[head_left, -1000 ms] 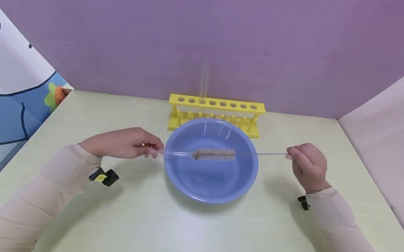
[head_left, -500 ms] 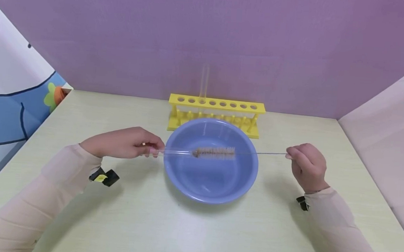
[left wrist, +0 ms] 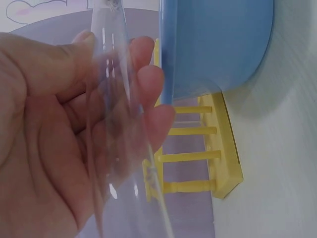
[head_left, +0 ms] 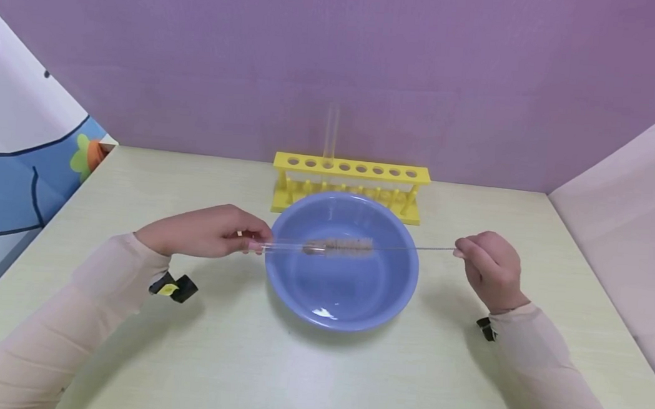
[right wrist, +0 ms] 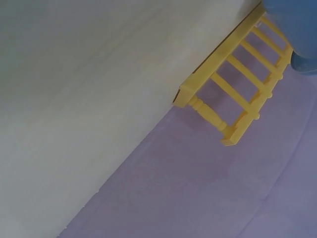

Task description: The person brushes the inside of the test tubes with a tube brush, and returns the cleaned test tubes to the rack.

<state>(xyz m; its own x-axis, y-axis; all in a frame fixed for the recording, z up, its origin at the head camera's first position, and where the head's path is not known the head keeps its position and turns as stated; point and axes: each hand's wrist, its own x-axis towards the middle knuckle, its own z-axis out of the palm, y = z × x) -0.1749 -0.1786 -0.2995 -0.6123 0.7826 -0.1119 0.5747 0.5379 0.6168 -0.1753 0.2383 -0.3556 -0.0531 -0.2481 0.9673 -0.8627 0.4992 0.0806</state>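
Observation:
Over the blue basin (head_left: 338,305), my left hand (head_left: 213,232) pinches a clear glass tube (head_left: 288,247), held level with its mouth to the right. In the left wrist view the thumb and fingers of the hand (left wrist: 59,109) lie around the tube (left wrist: 116,148). My right hand (head_left: 492,271) pinches the thin wire handle (head_left: 434,248) of a bristle brush (head_left: 347,247). The brush's left tip overlaps the tube's right end and looks to be inside it; most bristles seem outside. The right wrist view shows neither the right hand nor the brush.
Behind the basin stands a yellow rack (head_left: 352,167) with one upright clear tube (head_left: 330,136) in it. A purple backdrop (head_left: 336,55) rises behind the table (head_left: 317,379). A cartoon-printed cloth (head_left: 13,191) hangs at the left and a pale cloth (head_left: 631,204) at the right.
My right hand and the brush have moved a little to the left, and my left hand with the tube slightly to the right. The brush tip now overlaps the tube's end more.

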